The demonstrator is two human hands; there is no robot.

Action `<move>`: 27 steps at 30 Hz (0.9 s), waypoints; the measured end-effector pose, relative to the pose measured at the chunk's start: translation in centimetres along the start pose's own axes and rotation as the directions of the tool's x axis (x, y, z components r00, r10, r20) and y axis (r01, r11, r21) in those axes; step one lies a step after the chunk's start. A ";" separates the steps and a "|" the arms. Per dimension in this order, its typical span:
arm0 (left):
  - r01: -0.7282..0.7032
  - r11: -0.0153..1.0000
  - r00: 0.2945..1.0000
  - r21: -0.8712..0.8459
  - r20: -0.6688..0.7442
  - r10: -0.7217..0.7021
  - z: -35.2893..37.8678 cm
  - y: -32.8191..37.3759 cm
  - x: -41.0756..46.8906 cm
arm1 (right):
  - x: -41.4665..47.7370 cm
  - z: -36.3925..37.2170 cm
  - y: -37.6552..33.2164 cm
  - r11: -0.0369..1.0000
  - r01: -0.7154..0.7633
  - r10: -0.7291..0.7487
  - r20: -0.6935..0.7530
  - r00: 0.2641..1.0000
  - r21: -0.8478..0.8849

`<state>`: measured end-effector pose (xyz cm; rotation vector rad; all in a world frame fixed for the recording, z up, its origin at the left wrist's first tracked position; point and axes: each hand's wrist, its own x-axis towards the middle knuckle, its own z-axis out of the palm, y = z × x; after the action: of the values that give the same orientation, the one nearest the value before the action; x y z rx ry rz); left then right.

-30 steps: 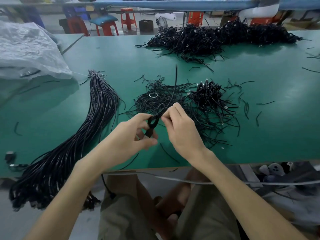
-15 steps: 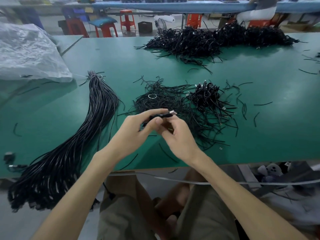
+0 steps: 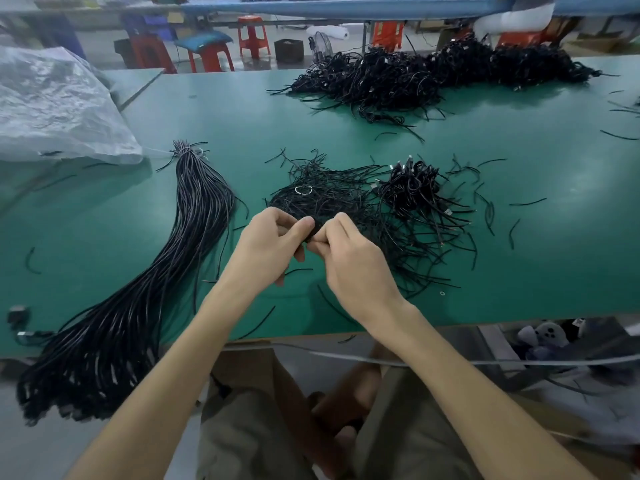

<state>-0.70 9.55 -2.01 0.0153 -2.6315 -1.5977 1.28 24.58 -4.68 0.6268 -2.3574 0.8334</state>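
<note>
Right: left hand [image 3: 268,245] and right hand [image 3: 353,261] fingers [image 3: 300,229] both pinch the coiled cable [image 3: 310,233], probably tying it. Hold loops tight, twist close to the fingers, clear of the heap [image 3: 332,199] beyond.

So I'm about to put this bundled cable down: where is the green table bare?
Mostly bare green table lies right of the heap of coiled black cables, and left of the long bundle of black cables, short of the clear plastic bag. Crowded: the loose black ties beyond the left hand and right hand.
</note>
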 end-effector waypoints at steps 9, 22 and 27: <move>0.019 0.988 1.000 0.152 0.022 -0.022 0.1 -0.8 -0.5 | -0.1 -0.2 -0.2 0.952 0.178 -0.143 0.153 0.978 -0.247; -0.332 0.942 0.882 -0.040 0.342 0.325 -3.6 0.4 -0.9 | 1.0 -0.9 0.9 0.973 -0.116 0.108 0.051 0.993 0.202; -0.556 0.798 0.821 0.233 0.301 0.485 -2.8 -0.1 -1.2 | 0.5 -0.7 1.1 0.943 -0.169 0.159 0.057 0.986 0.287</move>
<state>0.62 7.04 -0.83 -0.8572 -2.6715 -1.0379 0.51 25.76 -4.38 0.5680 -2.3599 1.2707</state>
